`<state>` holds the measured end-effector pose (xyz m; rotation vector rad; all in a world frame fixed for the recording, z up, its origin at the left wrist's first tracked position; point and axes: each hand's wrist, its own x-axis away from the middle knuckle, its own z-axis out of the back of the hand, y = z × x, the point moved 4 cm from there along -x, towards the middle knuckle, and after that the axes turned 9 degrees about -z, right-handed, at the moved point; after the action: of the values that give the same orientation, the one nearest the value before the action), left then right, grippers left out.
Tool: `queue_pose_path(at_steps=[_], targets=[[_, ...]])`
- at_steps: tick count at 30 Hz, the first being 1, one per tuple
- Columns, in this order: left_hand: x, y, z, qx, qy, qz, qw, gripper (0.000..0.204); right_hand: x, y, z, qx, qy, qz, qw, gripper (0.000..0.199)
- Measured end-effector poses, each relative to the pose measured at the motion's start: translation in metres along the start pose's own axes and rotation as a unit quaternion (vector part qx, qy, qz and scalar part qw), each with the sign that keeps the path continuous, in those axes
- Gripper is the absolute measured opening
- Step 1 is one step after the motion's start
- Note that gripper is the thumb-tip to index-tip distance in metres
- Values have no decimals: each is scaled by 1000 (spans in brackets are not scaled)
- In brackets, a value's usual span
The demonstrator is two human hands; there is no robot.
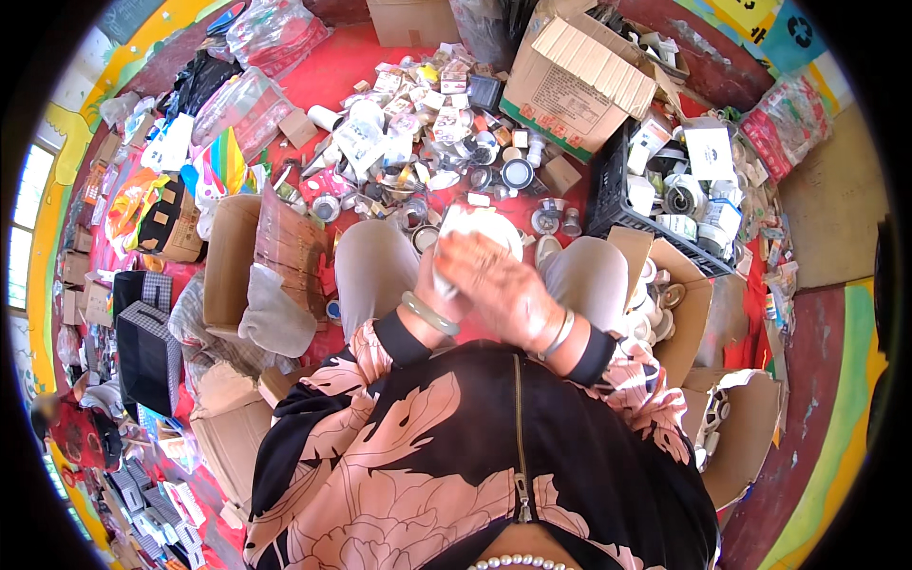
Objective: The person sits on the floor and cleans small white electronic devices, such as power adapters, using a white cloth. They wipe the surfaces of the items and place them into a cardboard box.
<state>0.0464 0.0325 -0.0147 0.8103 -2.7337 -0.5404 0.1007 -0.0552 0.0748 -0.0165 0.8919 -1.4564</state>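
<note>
Above the person's lap, both hands hold a white round container (pixel 478 228). Right hand (pixel 499 285) lies spread over its near side, fingers wrapped on it; left hand (pixel 439 290), mostly hidden beneath, grips it from below. Just beyond the knees, small tins and jars (pixel 427 152) litter the red floor (pixel 332 71), with a black crate (pixel 617 204) to the right.

A large brown corrugated cardboard box (pixel 578 84) with a printed label lies tilted at far right. Just right of it, a black plastic crate (pixel 617 204) holds small white packages (pixel 710 152). Small white labelled cartons (pixel 418 104) litter the red floor, far centre.
</note>
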Motion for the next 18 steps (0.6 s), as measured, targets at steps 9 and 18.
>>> queue_pose_path(at_steps=[9, 18], targets=[[-8, 12, -13, -109, -21, -56, 992, 34, 11, -2, 3, -42, 85, 4, 995, 24], [-2, 13, -18, -199, -19, -108, 974, 28, 13, 5, 4, -35, 111, -63, 991, 26]])
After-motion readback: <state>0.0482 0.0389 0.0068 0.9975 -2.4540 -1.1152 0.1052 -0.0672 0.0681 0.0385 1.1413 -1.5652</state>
